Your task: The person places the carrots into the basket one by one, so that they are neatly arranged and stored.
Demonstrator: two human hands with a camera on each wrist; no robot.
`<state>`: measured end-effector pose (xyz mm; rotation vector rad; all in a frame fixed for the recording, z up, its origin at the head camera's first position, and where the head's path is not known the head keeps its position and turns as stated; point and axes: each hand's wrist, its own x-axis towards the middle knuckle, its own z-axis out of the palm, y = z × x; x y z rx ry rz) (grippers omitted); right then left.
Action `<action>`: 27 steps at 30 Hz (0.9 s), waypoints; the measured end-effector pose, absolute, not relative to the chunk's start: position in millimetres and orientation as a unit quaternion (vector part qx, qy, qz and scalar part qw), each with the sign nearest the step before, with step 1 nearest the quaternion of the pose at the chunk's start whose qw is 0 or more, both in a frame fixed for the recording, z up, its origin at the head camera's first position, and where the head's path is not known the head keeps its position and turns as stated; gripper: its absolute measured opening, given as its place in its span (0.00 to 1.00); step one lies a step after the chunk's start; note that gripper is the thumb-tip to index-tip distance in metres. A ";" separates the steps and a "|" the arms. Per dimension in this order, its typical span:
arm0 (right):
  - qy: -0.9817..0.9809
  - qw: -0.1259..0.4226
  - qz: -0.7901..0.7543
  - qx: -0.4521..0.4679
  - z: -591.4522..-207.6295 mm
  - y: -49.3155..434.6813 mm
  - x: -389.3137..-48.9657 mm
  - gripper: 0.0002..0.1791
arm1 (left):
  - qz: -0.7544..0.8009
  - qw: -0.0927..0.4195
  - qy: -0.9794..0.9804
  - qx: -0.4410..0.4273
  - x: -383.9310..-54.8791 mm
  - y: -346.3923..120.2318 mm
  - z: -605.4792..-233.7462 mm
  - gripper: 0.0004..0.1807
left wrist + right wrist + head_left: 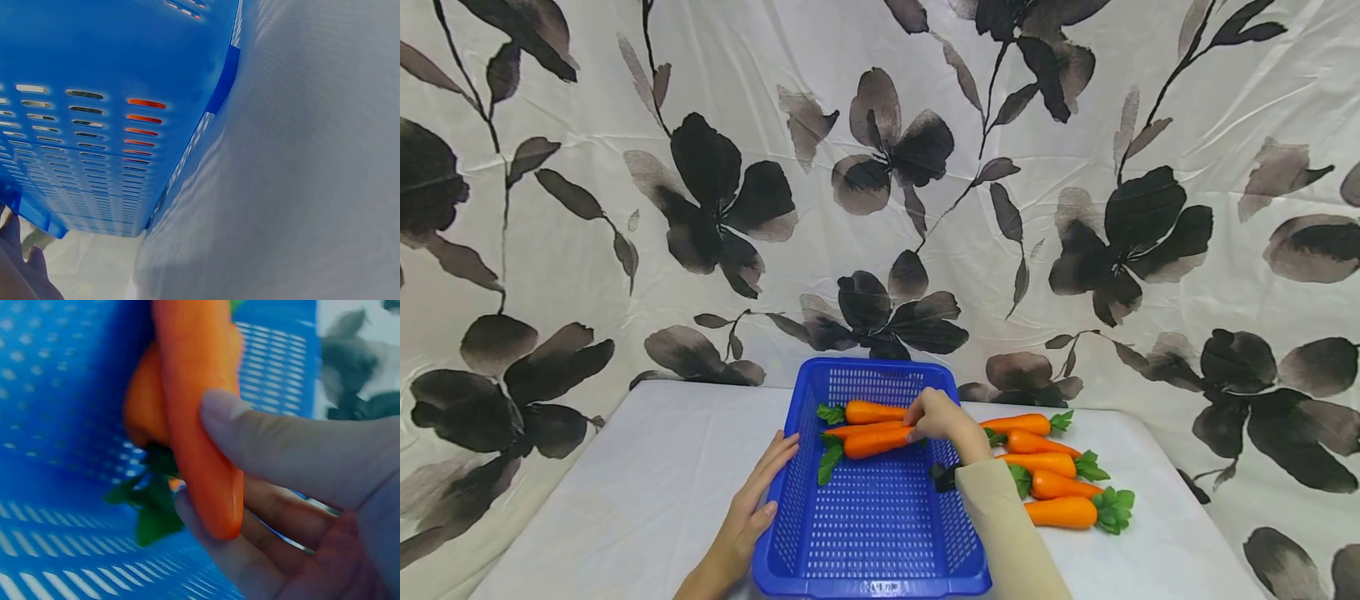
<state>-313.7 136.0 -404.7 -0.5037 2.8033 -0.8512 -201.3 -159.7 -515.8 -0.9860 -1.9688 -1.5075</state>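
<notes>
My right hand [942, 421] reaches over the right side of a blue perforated plastic basket [868, 533]. Between thumb and fingers it pinches the tapered end of an orange carrot [200, 425]. Another carrot [145, 403] lies beneath that one, its green leaves [156, 512] close to my fingertips. In the head view a few carrots, among them a far one [868, 412], lie across the basket's far half. My left hand [748, 508] rests against the basket's left rim with extended fingers, the thumb apart from them.
Several carrots [1037, 463] with green leaves lie in a column on the white table [595, 492], right of the basket and partly behind my right sleeve [1011, 525]. Behind the table hangs a floral cloth [880, 242].
</notes>
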 end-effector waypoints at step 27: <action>0.972 0.077 -0.183 -0.127 -432.5 119.7 -313.4 0.17 | -0.540 0.231 -0.733 -0.342 -199.6 -159.9 -513.3 0.32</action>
